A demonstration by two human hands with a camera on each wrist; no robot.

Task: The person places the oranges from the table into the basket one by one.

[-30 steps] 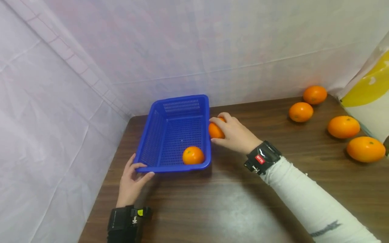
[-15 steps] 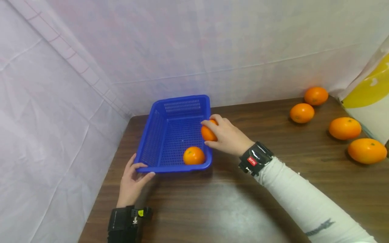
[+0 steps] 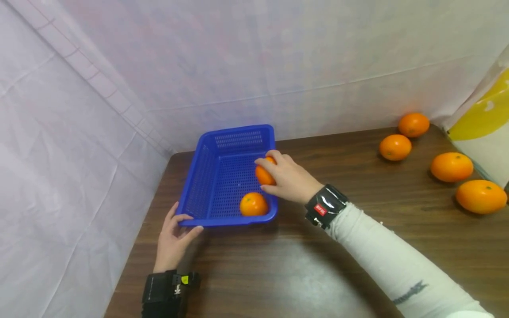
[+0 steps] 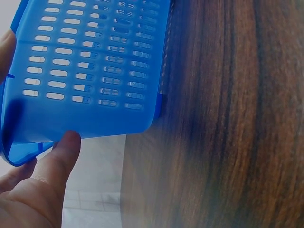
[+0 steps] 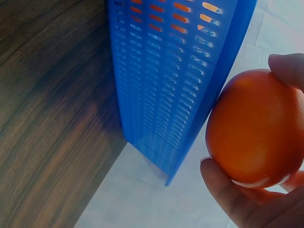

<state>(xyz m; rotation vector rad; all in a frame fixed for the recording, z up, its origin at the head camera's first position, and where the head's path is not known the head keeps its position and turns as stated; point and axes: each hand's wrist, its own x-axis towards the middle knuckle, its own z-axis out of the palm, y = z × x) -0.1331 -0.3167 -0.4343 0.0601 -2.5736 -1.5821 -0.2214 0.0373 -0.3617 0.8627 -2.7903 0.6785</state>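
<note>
A blue plastic basket (image 3: 230, 221) with slotted walls stands on the table, one orange (image 3: 253, 204) lying in its near right corner. My left hand (image 3: 172, 240) grips the basket's near left corner, the thumb on the near side; in the left wrist view its fingers (image 4: 69, 147) bear on the slotted wall (image 4: 85, 118). My right hand (image 3: 290, 179) holds a second orange (image 3: 264, 172) over the basket's right rim. Close up in the right wrist view, thumb and fingers surround that orange (image 5: 256, 128) just above the rim.
Several more oranges lie at the table's right end, among them a far one (image 3: 413, 125) and a near one (image 3: 481, 196). White sheeting (image 3: 254, 66) rises behind the dark wooden table (image 3: 310, 265). A yellow-printed item (image 3: 483, 112) stands at the right edge.
My right hand has carried its orange leftward, from beside the basket's right wall to over the rim. The left hand keeps its grip on the basket corner.
</note>
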